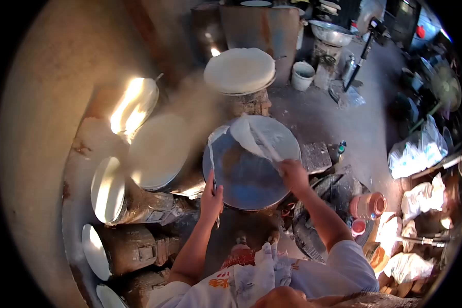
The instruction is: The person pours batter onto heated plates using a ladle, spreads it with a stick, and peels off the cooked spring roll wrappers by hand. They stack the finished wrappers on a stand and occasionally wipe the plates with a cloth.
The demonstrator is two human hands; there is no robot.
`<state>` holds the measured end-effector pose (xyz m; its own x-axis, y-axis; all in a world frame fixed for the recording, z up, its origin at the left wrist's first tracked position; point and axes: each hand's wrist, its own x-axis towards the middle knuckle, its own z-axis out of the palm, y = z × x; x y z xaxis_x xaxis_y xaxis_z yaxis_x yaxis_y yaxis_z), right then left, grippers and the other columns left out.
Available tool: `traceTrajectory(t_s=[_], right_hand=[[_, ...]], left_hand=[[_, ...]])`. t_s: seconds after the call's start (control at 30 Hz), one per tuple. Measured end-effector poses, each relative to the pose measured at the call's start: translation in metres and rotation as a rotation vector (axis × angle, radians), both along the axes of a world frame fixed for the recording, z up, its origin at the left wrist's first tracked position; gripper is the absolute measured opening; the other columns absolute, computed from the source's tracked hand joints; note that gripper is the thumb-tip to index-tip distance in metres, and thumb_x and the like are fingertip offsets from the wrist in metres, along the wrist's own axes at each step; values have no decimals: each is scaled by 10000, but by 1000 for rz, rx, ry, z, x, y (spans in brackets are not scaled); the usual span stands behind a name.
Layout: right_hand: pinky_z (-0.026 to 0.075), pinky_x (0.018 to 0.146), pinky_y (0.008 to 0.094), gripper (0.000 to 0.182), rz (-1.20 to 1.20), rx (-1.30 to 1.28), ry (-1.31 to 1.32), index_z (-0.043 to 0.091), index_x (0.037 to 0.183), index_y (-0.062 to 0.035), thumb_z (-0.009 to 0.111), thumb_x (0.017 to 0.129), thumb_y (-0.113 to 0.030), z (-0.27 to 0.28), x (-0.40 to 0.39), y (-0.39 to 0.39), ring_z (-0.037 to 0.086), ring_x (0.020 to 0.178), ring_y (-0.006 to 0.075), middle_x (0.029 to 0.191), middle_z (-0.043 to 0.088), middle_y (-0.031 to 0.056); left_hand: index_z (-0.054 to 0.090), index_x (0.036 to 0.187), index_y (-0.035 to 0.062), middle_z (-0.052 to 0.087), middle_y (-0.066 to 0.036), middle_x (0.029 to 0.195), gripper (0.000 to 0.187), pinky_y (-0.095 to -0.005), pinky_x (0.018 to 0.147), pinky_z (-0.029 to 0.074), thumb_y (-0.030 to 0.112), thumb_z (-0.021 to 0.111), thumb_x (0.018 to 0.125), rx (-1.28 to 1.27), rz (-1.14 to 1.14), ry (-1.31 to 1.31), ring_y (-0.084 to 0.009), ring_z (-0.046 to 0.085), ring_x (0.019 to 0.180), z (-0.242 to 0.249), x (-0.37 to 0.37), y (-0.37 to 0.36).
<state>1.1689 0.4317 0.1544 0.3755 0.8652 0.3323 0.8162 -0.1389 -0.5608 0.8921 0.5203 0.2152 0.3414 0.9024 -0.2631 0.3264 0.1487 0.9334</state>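
In front of me is a round dark griddle [246, 182] with a thin whitish sheet [246, 136] over its far part. My right hand [294, 177] is closed at the griddle's right side on a long pale strip [268, 145], which reaches across the white sheet. I cannot tell whether this strip is a flat scraper or the sheet's own edge. At the near left rim, my left hand [209, 205] is closed on a slim dark-handled tool [214, 187]. A narrow white band [211, 151] runs along the griddle's left edge, just beyond that hand.
Beyond the griddle, a pale round stack [239, 71] rests on bricks. To the left is another round griddle [160, 151], blurred by steam, with several drum stoves [131, 250] nearer. On the right are a red jar [368, 205], a white bucket [303, 75] and plastic bags [421, 149].
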Motion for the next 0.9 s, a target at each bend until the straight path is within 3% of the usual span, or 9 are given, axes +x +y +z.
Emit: traceTrajectory(t_s=[0.1,0.17,0.3,0.33,0.53,0.67,0.77,0.8,0.9], right_hand=[[484,819,409,339,133,-29,80,674,969,-86,576,661,18,5,-24,23,558,950,331,998,629,73],[482,821,406,349,202,-52,127,674,971,-89,578,653,21,5,-34,13,556,963,325,1014,632,75],[485,808,399,331,253,-12,57,674,956,-86,580,654,12,17,36,2,560,981,308,1055,634,71],[486,797,397,305,193,-195,-32,677,941,-83,580,668,13,23,61,16,564,985,297,1039,638,72],[485,776,380,284,398,-46,129,683,906,-71,589,661,37,12,4,40,574,966,291,957,652,78],[481,781,397,278,648,23,203,683,934,-74,577,693,16,10,42,37,587,895,307,933,647,56],[482,776,399,282,352,-17,7,686,924,-87,574,690,23,19,65,80,592,838,313,918,651,42],[484,780,399,275,469,-163,12,687,910,-92,580,685,25,15,57,92,589,827,300,949,653,45],[486,798,354,222,603,-154,53,680,882,-56,609,674,-26,14,20,72,604,887,274,982,653,75]], left_hand=[[249,1454,232,389,1,562,580,-256,346,321,82,479,944,-38,21,-56,-76,373,378,11,4,-11],[273,1448,234,404,-3,559,566,-267,354,331,111,490,939,1,12,58,-84,376,372,10,-5,-26],[312,1435,254,434,-38,569,562,-286,456,392,177,528,923,87,-42,223,-124,418,433,12,-26,-36],[307,1436,256,431,-47,571,568,-288,482,399,179,532,920,132,-60,256,-133,429,457,3,-31,-38],[322,1425,228,463,-79,686,567,-284,586,420,213,554,908,67,-125,394,-157,441,572,1,-37,-63],[325,1423,193,466,-87,690,552,-281,595,424,206,544,916,151,-197,416,-155,456,586,10,-52,-94],[322,1423,178,457,-86,688,549,-276,602,425,200,536,918,160,-225,363,-152,446,584,9,-38,-87],[321,1423,174,444,-80,682,549,-274,603,424,201,536,918,155,-229,356,-150,437,583,6,-34,-88],[319,1423,161,455,-79,695,550,-272,617,424,200,537,919,111,-255,380,-146,428,593,11,-41,-91]])
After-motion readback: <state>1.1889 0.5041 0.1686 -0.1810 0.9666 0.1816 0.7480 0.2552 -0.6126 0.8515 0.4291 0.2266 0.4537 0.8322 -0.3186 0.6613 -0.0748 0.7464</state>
